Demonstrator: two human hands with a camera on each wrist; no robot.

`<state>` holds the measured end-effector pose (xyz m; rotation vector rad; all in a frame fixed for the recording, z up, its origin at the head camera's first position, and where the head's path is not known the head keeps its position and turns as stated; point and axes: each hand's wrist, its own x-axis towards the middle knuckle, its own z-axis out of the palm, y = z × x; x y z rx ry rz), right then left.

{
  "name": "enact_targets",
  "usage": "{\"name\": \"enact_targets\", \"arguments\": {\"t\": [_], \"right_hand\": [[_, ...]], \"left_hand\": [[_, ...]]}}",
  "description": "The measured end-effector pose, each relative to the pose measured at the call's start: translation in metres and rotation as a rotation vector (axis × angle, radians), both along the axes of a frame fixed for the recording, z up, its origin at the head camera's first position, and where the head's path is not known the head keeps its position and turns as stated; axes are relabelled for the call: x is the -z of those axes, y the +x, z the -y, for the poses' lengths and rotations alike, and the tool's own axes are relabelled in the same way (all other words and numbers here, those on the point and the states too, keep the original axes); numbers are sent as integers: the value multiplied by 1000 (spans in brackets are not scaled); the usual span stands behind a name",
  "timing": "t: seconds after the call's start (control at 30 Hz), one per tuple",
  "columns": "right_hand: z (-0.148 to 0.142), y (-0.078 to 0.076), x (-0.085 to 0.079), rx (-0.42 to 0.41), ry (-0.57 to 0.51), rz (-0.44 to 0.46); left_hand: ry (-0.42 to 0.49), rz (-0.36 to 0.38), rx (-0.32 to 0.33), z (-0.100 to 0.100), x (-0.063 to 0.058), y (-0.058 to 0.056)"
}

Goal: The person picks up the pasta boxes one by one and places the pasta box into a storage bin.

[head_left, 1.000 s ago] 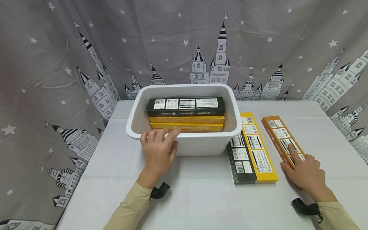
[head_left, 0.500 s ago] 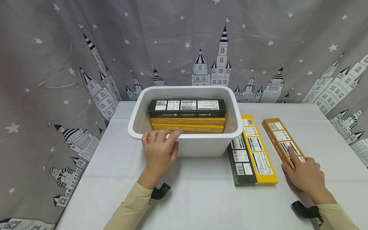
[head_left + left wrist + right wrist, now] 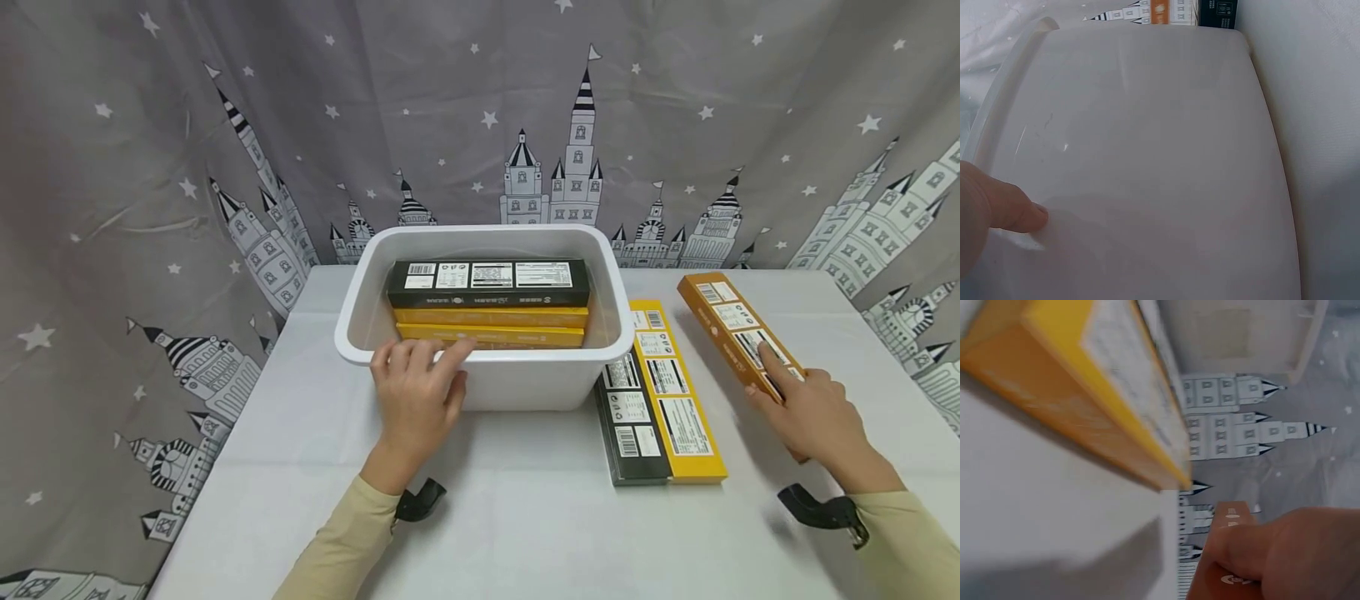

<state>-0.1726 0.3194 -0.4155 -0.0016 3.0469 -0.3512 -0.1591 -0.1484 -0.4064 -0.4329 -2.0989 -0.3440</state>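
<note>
- Head view: a smooth, glossy white tub [image 3: 525, 383] with rounded corners is seen on the white, faintly creased counter [image 3: 510, 517]; a long black carton [image 3: 487, 297] and two yellow cartons [image 3: 491, 317] are packed lengthwise inside.
- Beside the tub, a flat black box [image 3: 630, 421] and a yellow box [image 3: 678, 400] are laid edge to edge.
- Now the hands: a slim, labelled brown box [image 3: 735, 331] is gripped at its near end by the right hand [image 3: 817, 417], to the right of the yellow box.
- The tub's front rim is held by the curled left hand [image 3: 416, 392], thumb outside.
- Hidden: the brown box's near end is largely covered; counter contact cannot be told.
- Left wrist view: most of the hand is cut off.
</note>
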Motion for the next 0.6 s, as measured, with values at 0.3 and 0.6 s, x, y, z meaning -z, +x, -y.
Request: {"name": "enact_targets", "arguments": {"t": [0.3, 0.6], "right_hand": [[3, -28, -66, -128, 35, -92], [32, -55, -128, -296, 138, -180]], "left_hand": [[1, -3, 2, 0, 0, -1], [10, -4, 10, 0, 1, -1]]}}
